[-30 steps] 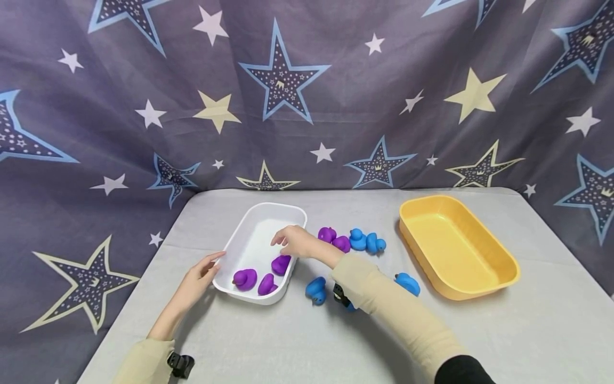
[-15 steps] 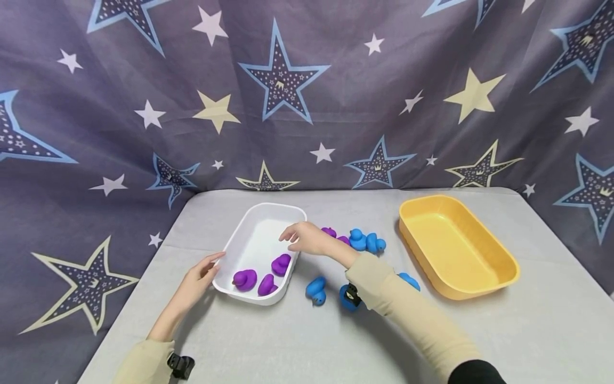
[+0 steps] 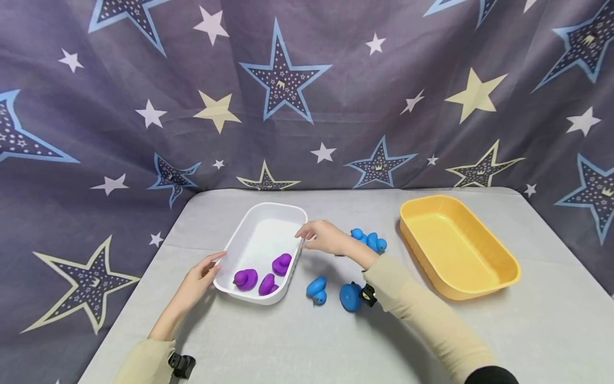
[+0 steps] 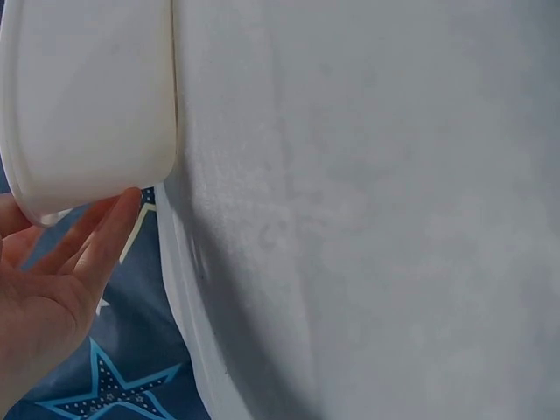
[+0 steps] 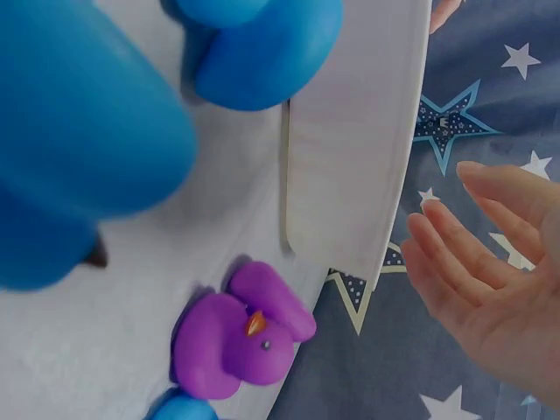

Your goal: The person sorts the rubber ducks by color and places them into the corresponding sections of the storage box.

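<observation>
My left hand (image 3: 196,282) rests its extended fingers on the left rim of a white plastic bin (image 3: 261,224); in the left wrist view those fingers (image 4: 114,227) lie along the bin's outer wall. Inside the bin, towards its near end, are three purple rubber ducks (image 3: 245,279). Over the bin's right rim hovers my right hand (image 3: 323,236), its fingers loosely bent with nothing between them, as the right wrist view also shows. Two more purple ducks (image 5: 210,350) lie on the table outside the bin, hidden behind this hand in the head view.
Blue rubber ducks (image 3: 316,290) lie on the table right of the white bin, with a pair (image 3: 369,240) farther back. A yellow bin (image 3: 460,245) stands at the right. Behind the table (image 3: 278,341) hangs a star-patterned cloth (image 3: 331,106).
My right hand has drawn back to the right, from above the white bin's inside to its right rim. The left hand and the ducks stay in place.
</observation>
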`<state>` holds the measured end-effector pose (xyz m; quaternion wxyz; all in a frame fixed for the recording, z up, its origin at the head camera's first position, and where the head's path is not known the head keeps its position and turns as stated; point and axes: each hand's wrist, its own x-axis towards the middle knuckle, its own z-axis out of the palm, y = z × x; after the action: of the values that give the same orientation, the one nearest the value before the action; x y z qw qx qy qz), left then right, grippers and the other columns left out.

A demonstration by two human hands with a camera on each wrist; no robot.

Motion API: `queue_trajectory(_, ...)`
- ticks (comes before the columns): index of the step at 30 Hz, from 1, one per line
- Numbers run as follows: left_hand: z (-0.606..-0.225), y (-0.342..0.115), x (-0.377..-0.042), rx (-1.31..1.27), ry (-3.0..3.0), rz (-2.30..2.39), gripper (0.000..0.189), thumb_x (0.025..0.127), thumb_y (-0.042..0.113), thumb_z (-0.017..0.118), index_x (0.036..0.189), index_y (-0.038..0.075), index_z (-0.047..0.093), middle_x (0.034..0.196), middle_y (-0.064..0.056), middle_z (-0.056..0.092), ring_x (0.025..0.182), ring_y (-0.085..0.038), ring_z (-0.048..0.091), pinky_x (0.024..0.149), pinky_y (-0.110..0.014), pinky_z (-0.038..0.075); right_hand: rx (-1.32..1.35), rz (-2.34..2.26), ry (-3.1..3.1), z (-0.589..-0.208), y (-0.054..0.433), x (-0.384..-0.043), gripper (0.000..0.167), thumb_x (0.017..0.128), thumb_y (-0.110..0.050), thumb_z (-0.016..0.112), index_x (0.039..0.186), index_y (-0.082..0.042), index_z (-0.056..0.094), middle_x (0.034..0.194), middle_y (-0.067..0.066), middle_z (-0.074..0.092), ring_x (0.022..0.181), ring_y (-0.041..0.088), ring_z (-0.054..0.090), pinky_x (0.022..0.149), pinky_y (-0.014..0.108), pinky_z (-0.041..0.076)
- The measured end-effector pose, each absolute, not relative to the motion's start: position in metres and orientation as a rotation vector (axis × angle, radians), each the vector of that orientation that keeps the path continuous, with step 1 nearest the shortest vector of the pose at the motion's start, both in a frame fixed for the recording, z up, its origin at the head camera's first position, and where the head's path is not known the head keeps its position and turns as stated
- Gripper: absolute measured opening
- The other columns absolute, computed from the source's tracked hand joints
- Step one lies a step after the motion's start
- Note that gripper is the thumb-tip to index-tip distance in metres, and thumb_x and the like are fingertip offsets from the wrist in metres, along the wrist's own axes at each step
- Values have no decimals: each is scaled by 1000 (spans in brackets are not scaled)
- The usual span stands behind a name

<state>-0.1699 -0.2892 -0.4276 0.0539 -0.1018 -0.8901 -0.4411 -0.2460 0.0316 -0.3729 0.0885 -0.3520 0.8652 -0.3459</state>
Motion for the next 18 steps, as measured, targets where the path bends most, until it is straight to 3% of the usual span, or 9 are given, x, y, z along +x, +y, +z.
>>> queue_trajectory(10,-428,-290,-169,-305,-2704,-1347,33,92,9,46,123,-1,49,105,-24,57,82,-17,54,66,-19,45,-1018,-1028,2617,-375,51,-246,29,79,-4,60,108,1,61,102,14,62,93,27,58,80,30,47)
queue_trajectory(18,-429,-290,-170,-303,-2710,-1334,33,92,9,46,123,-1,49,104,-24,57,84,-18,55,67,-19,45,-974,-1093,2614,-379,67,-248,27,79,-1,61,106,4,60,99,20,62,94,32,57,84,40,45)
